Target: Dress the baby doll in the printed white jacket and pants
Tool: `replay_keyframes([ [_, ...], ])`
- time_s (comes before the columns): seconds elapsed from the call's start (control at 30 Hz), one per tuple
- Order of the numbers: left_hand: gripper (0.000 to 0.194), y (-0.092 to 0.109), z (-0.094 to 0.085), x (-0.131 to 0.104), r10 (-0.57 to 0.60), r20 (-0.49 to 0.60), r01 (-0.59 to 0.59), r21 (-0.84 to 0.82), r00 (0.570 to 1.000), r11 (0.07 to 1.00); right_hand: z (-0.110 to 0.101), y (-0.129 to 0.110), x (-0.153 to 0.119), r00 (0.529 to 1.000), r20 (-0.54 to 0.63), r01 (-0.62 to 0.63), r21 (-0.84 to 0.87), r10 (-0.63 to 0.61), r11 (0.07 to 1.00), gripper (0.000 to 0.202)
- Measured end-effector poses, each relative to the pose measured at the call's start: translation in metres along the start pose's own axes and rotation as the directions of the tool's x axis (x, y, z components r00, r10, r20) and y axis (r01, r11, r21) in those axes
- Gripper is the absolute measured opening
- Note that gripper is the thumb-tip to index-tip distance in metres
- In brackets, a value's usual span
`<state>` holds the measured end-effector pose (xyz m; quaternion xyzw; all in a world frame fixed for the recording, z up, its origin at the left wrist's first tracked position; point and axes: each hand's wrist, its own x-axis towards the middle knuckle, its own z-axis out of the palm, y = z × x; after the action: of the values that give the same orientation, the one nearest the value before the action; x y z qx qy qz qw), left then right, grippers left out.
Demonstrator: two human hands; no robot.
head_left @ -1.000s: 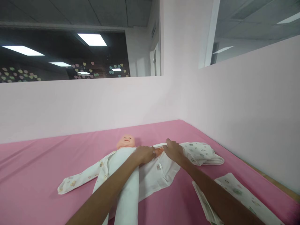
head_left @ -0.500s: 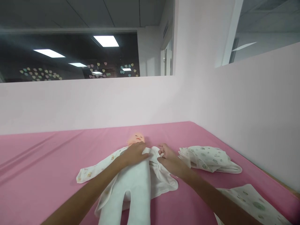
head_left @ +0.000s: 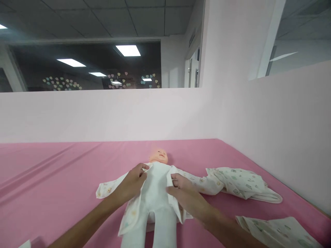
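Note:
A baby doll [head_left: 156, 193] with a white cloth body lies face up, its head toward the wall. Under and around it is an open white baby shirt [head_left: 131, 215] with small prints, both sleeves spread out sideways. My left hand [head_left: 136, 179] has its fingers closed on the shirt's left front edge, near the doll's shoulder. On the other side, my right hand [head_left: 184, 193] grips the right front edge beside the chest, fingers curled over the fabric. The doll's lower legs run out of view at the bottom.
A folded printed white cloth [head_left: 243, 182] lies to the right, touching the right sleeve's end. Nearer me is another printed cloth [head_left: 281, 229]. A pink sheet [head_left: 64, 172] covers the surface, bounded by a white wall [head_left: 116, 115] behind and on the right. Something white [head_left: 25, 244] shows at bottom left.
My left hand has moved from the doll's chest to the shirt's left front. The right side, bunched before, is now drawn up beside the chest with its sleeve extended. The view has shifted slightly.

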<state>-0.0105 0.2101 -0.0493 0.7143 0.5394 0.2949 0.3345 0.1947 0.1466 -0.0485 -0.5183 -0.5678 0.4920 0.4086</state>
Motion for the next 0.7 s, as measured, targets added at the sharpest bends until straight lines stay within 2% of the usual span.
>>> replay_keyframes([
  [0.07, 0.039, 0.012, -0.001, -0.001, -0.038, 0.043, 0.047, -0.213, 0.998, 0.976, 0.012, -0.009, 0.0, 0.991, 0.118, 0.062, 0.031, -0.065, 0.998, 0.043],
  [0.13, 0.046, 0.02, 0.0, -0.002, -0.05, 0.093, 0.07, -0.235, 0.994, 0.969, 0.018, -0.012, 0.001, 0.975, 0.195, 0.121, -0.066, -0.106, 0.99, 0.04],
  [0.17, 0.048, 0.021, 0.001, -0.002, -0.042, 0.116, 0.063, -0.187, 0.992, 0.98, 0.017, -0.011, 0.002, 0.977, 0.179, 0.146, -0.146, -0.119, 0.978, 0.033],
  [0.23, 0.05, 0.02, 0.003, -0.001, 0.0, 0.108, 0.001, -0.006, 0.994, 1.0, 0.011, -0.007, 0.008, 0.99, 0.009, 0.138, -0.297, -0.142, 0.945, 0.025],
  [0.3, 0.046, 0.017, 0.007, 0.004, 0.046, 0.02, -0.049, 0.235, 0.999, 0.971, 0.002, -0.001, 0.02, 0.97, -0.199, 0.059, -0.358, -0.138, 0.932, 0.032],
  [0.33, 0.041, 0.016, 0.009, 0.007, 0.066, -0.031, -0.051, 0.356, 0.997, 0.933, -0.002, 0.002, 0.028, 0.957, -0.265, 0.012, -0.361, -0.115, 0.932, 0.038],
  [0.43, 0.019, 0.015, 0.015, 0.024, 0.097, -0.08, -0.028, 0.609, 0.992, 0.793, -0.005, 0.006, 0.054, 0.952, -0.301, -0.079, -0.406, -0.052, 0.911, 0.049],
  [0.53, 0.015, 0.012, 0.02, 0.043, 0.118, -0.065, -0.043, 0.677, 0.991, 0.735, 0.007, 0.001, 0.075, 0.951, -0.294, -0.075, -0.527, -0.099, 0.847, 0.048],
  [0.63, 0.012, 0.001, 0.022, 0.059, 0.172, -0.072, -0.085, 0.651, 0.982, 0.755, 0.024, -0.007, 0.088, 0.934, -0.325, -0.094, -0.624, -0.148, 0.776, 0.041],
  [0.7, 0.012, -0.007, 0.023, 0.064, 0.223, -0.095, -0.126, 0.587, 0.97, 0.8, 0.033, -0.011, 0.093, 0.927, -0.344, -0.124, -0.653, -0.147, 0.747, 0.039],
])
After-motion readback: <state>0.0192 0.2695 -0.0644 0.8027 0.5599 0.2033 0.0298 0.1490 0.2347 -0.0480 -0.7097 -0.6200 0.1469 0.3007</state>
